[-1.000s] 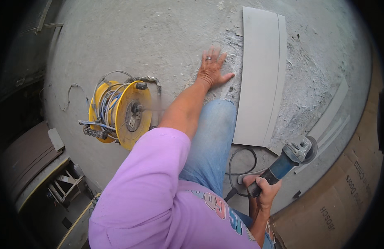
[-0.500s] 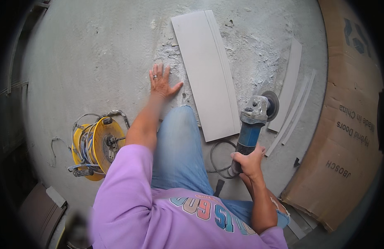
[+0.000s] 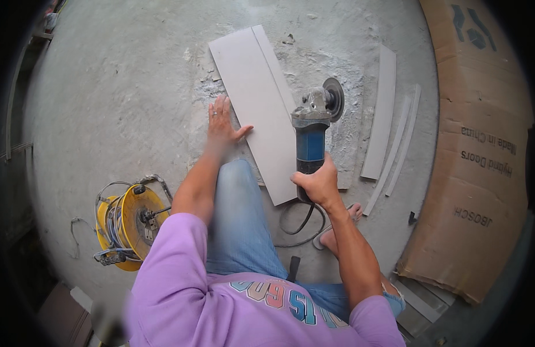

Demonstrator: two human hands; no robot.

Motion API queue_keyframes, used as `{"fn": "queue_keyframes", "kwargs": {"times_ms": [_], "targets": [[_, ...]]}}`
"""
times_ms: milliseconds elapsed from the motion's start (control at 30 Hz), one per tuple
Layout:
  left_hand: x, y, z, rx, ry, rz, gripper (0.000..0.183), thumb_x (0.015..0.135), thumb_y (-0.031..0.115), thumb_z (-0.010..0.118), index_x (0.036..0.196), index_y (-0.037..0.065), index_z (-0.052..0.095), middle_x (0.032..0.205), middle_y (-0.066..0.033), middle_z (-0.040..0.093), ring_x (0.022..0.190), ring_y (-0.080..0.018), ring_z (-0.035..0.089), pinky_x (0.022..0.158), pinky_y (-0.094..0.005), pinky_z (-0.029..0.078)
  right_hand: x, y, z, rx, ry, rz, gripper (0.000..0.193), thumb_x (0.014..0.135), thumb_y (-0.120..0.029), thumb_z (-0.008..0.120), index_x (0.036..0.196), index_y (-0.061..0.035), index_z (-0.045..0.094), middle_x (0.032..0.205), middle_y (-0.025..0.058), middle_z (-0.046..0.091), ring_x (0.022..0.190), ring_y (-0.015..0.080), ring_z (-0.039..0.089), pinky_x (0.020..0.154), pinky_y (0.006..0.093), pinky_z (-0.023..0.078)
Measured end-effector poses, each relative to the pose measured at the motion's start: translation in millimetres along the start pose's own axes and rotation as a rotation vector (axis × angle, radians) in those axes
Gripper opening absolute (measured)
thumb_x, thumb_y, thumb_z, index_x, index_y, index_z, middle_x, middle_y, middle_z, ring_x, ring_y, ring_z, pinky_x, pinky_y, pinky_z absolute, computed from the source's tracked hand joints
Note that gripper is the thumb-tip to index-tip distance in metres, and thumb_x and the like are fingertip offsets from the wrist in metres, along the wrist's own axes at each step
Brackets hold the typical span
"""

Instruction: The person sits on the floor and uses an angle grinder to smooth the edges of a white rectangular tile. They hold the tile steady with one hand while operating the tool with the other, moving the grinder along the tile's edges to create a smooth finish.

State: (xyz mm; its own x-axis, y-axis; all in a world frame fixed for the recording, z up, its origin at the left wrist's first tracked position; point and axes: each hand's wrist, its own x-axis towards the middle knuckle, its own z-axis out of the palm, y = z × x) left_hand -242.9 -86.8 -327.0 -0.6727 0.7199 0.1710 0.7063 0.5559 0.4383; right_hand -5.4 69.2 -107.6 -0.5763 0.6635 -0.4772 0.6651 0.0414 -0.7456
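A long pale grey tile (image 3: 253, 98) lies on the dusty concrete, with thin lines running along its right side. My left hand (image 3: 222, 122) is spread open against the tile's left edge, its thumb reaching onto the surface. In my right hand (image 3: 321, 184) is a blue and black angle grinder (image 3: 311, 143), gripped by its body. The grinder's round disc (image 3: 334, 98) stands on edge to the right of its metal head. Part of the tile's right edge is hidden behind the tool, and a black cord (image 3: 308, 220) trails from its lower end.
To the right lie a narrower tile piece (image 3: 378, 115) and two thin strips (image 3: 403, 147), beside a big cardboard box (image 3: 481, 168). A yellow cable reel (image 3: 128, 222) stands at my left. My bent knee (image 3: 237, 173) and bare foot (image 3: 331, 234) are close to the tile.
My right hand has brought the grinder left and farther forward, over the tile's right edge. My left thumb now overlaps the tile's left edge, where before a gap showed.
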Motion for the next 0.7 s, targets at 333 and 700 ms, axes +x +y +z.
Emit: {"fn": "queue_keyframes", "kwargs": {"times_ms": [333, 700], "targets": [[6, 7, -11, 0.023, -0.069, -0.045, 0.114, 0.069, 0.064, 0.076, 0.152, 0.001, 0.030, 0.153, -0.0199, 0.036, 0.151, -0.0359, 0.023, 0.124, -0.0541, 0.014, 186, -53, 87, -0.195, -0.077, -0.168, 0.070, 0.058, -0.027, 0.080, 0.112, 0.0106, 0.057, 0.100, 0.0275, 0.070, 0.096, 0.0394, 0.070, 0.085, 0.0402, 0.056], [3, -1, -1, 0.013, -0.018, 0.001, 0.114, 0.065, 0.062, 0.079, 0.150, 0.001, 0.033, 0.152, -0.0204, 0.037, 0.149, -0.0401, 0.025, 0.122, -0.0578, 0.015, 261, -84, 120, -0.335, -0.129, -0.237, 0.070, 0.058, -0.026, 0.081, 0.113, 0.0122, 0.059, 0.104, 0.0292, 0.070, 0.100, 0.0391, 0.070, 0.088, 0.0398, 0.057]]}}
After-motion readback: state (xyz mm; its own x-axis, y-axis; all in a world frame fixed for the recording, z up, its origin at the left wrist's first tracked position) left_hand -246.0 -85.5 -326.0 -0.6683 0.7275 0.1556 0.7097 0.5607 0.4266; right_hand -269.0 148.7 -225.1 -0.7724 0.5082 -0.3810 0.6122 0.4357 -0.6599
